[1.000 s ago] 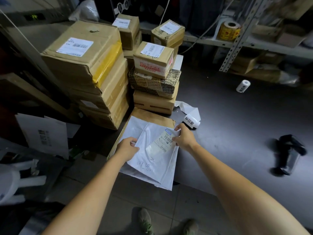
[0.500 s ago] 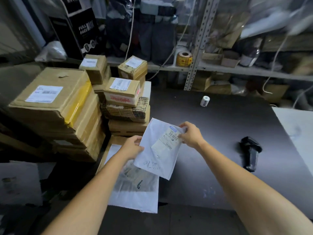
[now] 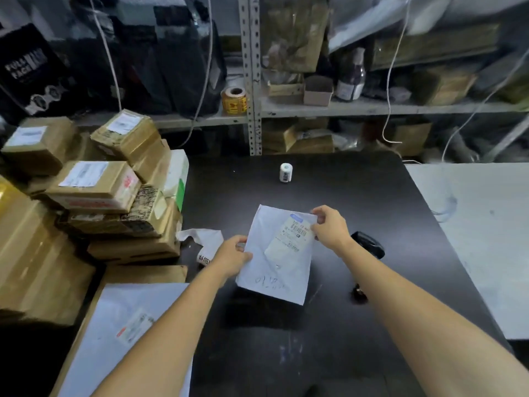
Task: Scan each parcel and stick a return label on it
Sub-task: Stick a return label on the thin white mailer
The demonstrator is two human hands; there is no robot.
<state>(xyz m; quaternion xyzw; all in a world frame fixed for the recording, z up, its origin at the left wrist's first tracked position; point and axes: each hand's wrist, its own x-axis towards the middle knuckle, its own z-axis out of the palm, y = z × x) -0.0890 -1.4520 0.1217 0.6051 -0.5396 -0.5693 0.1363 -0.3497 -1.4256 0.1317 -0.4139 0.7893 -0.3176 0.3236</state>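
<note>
- One spare mailer (image 3: 114, 325) lies flat at the near left on a brown parcel (image 3: 143, 275), label up, reaching past the worktop's (image 3: 257, 353) near edge.
- Two hands hold one white mailer (image 3: 274, 270) over the black worktop. The left hand (image 3: 232, 255) pinches its left edge. The right hand (image 3: 329, 227) pinches the top right corner by the label (image 3: 292, 236). I cannot tell whether its lower edge touches the worktop.
- One black scanner (image 3: 369, 245) lies just behind the right wrist, partly hidden.
- One paper scrap (image 3: 206, 242) lies left of the left hand, beside the boxes (image 3: 114, 213).
- At least six boxes crowd the left edge, three with white labels on top.
- Bare worktop lies open beyond the mailer, up to one small white roll (image 3: 285, 172) near the far edge.
- On the right, the black top butts against a white worktop (image 3: 472, 239).
- One yellow tape roll (image 3: 234, 100) sits on the shelf (image 3: 372, 106) behind.
</note>
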